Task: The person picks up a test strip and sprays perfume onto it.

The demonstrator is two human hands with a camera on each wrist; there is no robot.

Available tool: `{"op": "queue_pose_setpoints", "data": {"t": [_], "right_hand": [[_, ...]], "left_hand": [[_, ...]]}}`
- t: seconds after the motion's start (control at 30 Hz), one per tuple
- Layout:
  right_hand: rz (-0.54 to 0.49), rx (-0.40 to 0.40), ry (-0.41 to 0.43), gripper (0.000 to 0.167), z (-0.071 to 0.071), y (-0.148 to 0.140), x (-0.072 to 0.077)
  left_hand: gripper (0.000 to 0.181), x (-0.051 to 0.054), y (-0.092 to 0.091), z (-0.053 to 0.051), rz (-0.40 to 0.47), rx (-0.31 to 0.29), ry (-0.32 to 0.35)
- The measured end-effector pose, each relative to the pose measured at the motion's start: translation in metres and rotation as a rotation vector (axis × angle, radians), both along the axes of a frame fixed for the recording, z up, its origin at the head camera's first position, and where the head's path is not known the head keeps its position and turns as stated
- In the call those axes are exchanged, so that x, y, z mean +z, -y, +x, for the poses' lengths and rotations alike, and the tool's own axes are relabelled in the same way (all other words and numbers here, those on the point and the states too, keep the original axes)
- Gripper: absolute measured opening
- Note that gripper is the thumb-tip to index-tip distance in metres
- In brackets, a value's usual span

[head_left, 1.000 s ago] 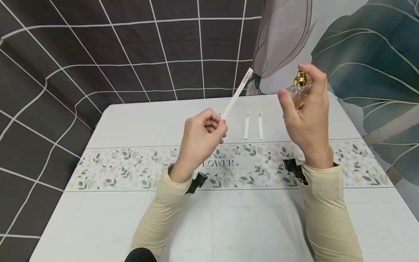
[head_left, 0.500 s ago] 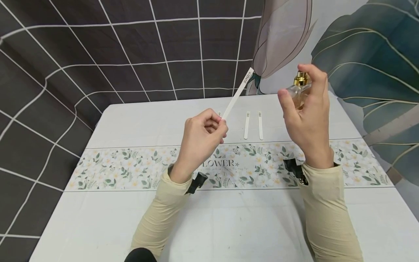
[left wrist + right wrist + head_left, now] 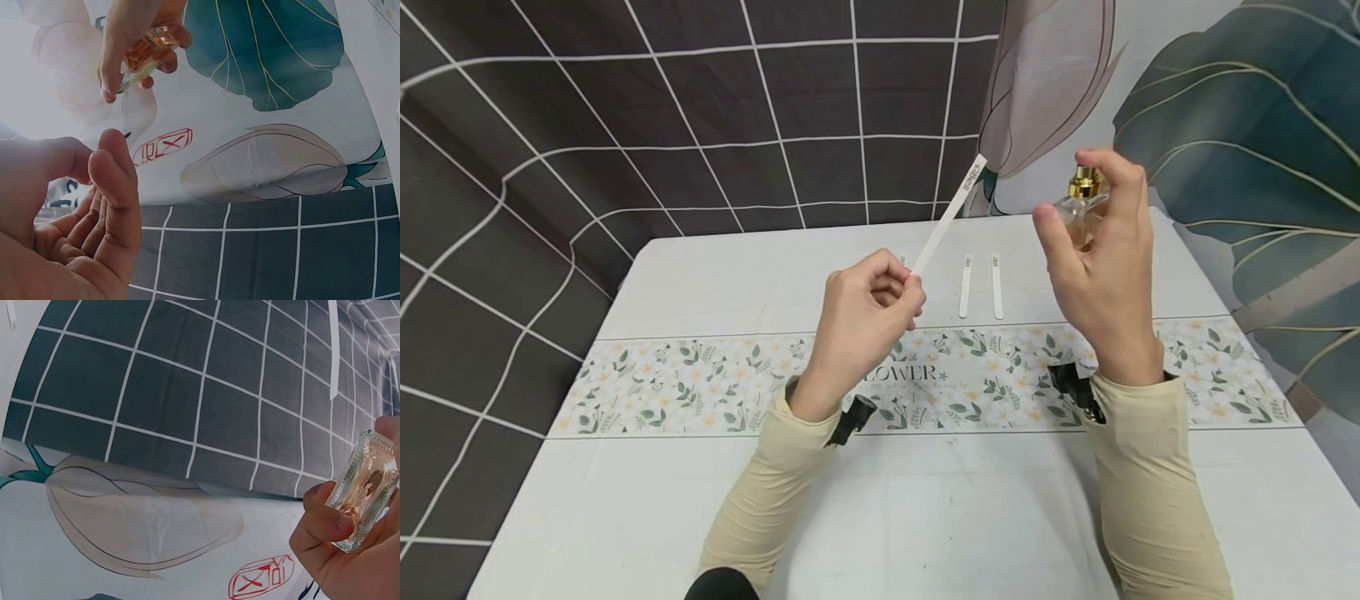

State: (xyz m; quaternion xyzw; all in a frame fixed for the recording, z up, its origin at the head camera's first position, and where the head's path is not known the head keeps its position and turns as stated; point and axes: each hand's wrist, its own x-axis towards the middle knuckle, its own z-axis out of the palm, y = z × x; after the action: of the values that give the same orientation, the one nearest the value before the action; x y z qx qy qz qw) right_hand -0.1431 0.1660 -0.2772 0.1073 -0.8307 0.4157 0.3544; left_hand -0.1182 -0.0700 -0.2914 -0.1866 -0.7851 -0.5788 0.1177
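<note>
My left hand (image 3: 868,321) pinches the lower end of a white perfume test strip (image 3: 951,208) between thumb and index finger. The strip slants up to the right, its printed end at the top. To the right, my raised right hand (image 3: 1108,283) grips a clear glass perfume bottle (image 3: 1080,223) with amber liquid. The index finger rests on its gold spray top (image 3: 1084,182). A gap separates the spray top from the strip. The right wrist view shows fingers around the bottle (image 3: 369,487), and the strip (image 3: 334,350) at upper right.
Two more test strips (image 3: 966,287) lie side by side on the white table (image 3: 880,517); the tip of another (image 3: 902,260) shows behind my left hand. A flower-printed band (image 3: 685,383) crosses the table. Behind hangs a dark gridded cloth (image 3: 700,108).
The strip's upper end has shifted slightly right. The right hand with the perfume bottle has moved slightly left, towards the strip. The strips on the table have not moved.
</note>
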Motion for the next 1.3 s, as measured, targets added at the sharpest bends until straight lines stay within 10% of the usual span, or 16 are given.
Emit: {"op": "queue_pose_setpoints", "data": {"t": [1.3], "right_hand": [[0.032,0.007,-0.032,0.053,0.0012,-0.0019,-0.0013]], "left_hand": [[0.011,-0.0024,-0.0011,-0.0013,-0.031,0.002,-0.021]]}}
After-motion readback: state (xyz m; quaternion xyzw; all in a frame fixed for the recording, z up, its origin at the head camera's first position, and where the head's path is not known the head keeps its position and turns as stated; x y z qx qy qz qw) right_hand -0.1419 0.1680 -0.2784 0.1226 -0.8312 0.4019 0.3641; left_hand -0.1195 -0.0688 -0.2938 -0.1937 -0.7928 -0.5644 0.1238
